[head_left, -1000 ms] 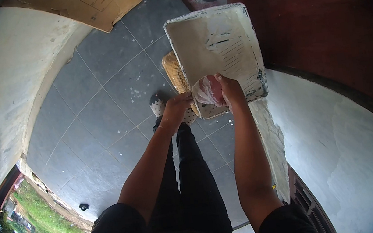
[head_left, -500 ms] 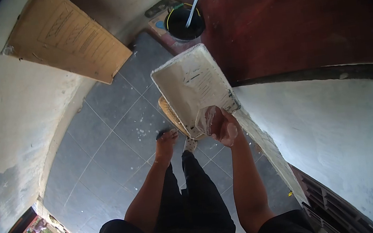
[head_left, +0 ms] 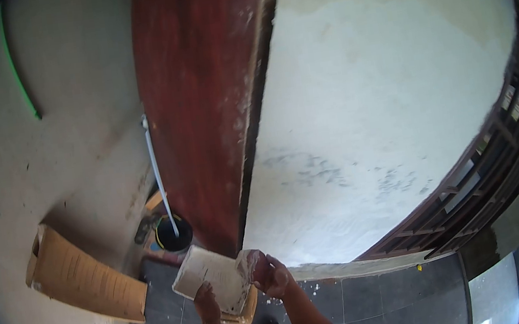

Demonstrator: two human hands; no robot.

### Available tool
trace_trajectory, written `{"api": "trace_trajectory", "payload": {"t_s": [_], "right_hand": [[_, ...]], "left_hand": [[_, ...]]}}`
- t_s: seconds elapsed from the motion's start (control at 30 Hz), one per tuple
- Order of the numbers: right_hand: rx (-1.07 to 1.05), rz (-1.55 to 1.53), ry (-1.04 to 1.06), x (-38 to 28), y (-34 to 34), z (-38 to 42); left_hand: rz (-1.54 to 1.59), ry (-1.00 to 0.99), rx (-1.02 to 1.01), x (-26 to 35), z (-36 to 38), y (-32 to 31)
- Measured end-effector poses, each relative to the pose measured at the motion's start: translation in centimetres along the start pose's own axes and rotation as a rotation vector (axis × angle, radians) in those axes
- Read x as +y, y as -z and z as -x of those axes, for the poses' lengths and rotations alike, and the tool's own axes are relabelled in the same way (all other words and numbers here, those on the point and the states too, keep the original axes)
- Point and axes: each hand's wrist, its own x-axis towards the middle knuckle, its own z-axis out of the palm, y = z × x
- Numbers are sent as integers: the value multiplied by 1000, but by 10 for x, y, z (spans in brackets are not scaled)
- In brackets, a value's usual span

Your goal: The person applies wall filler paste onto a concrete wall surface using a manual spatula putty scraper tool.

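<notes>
A pale, plaster-smeared tray (head_left: 212,270) rests tilted on a tan woven seat or stool (head_left: 250,309) in front of me. My right hand (head_left: 276,280) is closed on a flat scraper-like piece (head_left: 246,263) coated in white, held over the tray's right end; its exact kind is hard to make out. My left hand (head_left: 207,305) is at the tray's near left side with its fingers drawn together. Whatever those fingers may hold is hidden. White smears mark my right hand.
A black bucket (head_left: 174,233) with a pale stick (head_left: 155,169) stands behind the tray. A cardboard piece (head_left: 84,277) leans at left. Beyond are a dark red panel (head_left: 196,105) and a white, patchy wall (head_left: 358,116). Grey floor tiles (head_left: 369,298) carry white crumbs.
My view has tilted up and turned, showing more wall. My left hand has moved from beside the tray to its near edge. My right hand still holds the white-coated piece.
</notes>
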Motion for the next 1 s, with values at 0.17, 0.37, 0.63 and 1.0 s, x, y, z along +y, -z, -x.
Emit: {"api": "trace_trajectory", "payload": {"t_s": [0.17,0.37,0.63,1.0], "right_hand": [[-109,-90,315,-89,-62,72],[-316,-134,805,-231,-130,191],[-409,-199,1309,-397,-175,339],[-10,223,1894,-549,-219,443]], "left_hand": [[81,-308,-244,142,-16,-85],[-108,-949,-422,347,5,-203],[-397,-1691,-447,521,65,-357],[-784,-2279,-104,622,99,-510]]}}
